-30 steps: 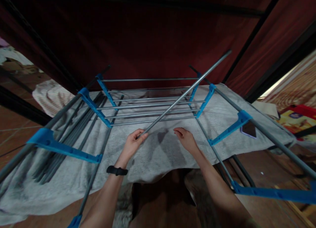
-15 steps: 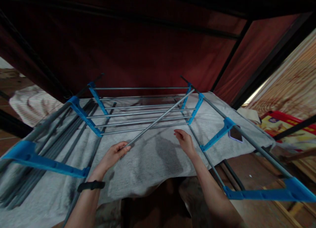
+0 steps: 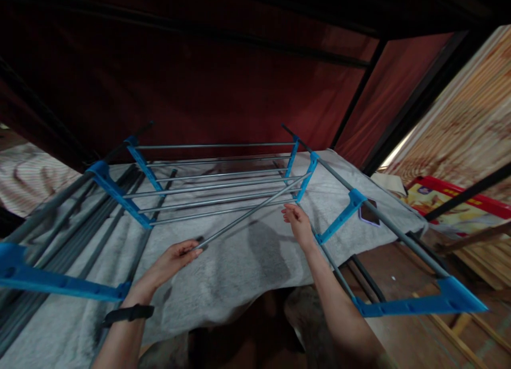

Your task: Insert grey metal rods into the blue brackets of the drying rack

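My left hand (image 3: 179, 257) pinches the near end of a thin grey metal tube (image 3: 235, 222). The tube slants up and away to the right, and its far end lies over the rack by a blue plastic bracket (image 3: 306, 177). Holding nothing, my right hand (image 3: 297, 222) hovers near the right side of the rack with its fingers partly curled and apart. The partly built rack (image 3: 215, 186) has several grey crossbars between blue brackets on both sides. Nearer me, another blue bracket (image 3: 339, 217) joins the right-hand tubes, while a blue bracket (image 3: 64, 278) stands at left.
Several loose grey tubes (image 3: 75, 236) lie on the grey cloth (image 3: 239, 268) at left. A phone (image 3: 370, 212) rests on the cloth at right. Beyond it is a red and yellow box (image 3: 455, 204). Dark red fabric (image 3: 223, 92) hangs behind the rack.
The tube's far end has dropped from near the upper bar toward the right bracket's middle. My left hand still grips it. The whole view has shifted slightly.
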The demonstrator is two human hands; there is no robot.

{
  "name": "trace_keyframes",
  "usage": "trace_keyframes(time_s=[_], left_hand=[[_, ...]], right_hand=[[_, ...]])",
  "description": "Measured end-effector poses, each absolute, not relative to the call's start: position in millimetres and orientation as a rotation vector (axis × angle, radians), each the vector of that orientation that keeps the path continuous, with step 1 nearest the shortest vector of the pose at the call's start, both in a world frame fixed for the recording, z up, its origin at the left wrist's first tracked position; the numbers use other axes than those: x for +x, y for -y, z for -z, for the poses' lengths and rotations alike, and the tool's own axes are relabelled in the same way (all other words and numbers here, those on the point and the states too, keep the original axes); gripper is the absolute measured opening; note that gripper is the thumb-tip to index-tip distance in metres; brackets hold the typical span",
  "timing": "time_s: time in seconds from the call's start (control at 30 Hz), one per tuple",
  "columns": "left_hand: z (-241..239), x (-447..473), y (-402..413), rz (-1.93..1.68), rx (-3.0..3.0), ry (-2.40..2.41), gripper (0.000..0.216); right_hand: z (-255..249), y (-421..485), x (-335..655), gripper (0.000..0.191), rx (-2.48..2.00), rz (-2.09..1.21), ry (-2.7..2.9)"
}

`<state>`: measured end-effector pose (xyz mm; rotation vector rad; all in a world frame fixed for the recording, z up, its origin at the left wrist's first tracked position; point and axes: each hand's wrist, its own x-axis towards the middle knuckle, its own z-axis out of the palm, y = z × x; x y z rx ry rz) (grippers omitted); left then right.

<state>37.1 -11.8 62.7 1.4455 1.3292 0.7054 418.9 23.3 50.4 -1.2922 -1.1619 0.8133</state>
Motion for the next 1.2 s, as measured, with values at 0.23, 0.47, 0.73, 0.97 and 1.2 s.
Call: trace_keyframes(time_s=[0.23,0.47,0.73,0.97,1.2], left_hand=[[-61.4,39.7,10.6,-0.662,1.491,-1.321,0.041],[-57.4,36.5,10.4,-0.561,1.593,-1.349,0.046],[-58.3,36.8,9.5,-0.448,1.700,-1.349,0.053],[-53.5,33.6,8.0,-0.415,1.691,-1.350,0.050],[-63.3,38.3,10.5,-0.370,1.692,-1.299,0.044]], right_hand=[[-55.9,-27.7,425.5,0.042,-1.257,-0.844,0.957],[-62.2,-28.1,431.7,0.044,-1.181,-0.905,0.783],[-70.4,-24.5,435.8,0.030,-1.035,-1.023,0.514],[-74.0,-23.7,440.0,0.011,-0.957,-1.089,0.478],[-74.4,-22.4,444.3,0.011,-0.916,-1.136,0.381]])
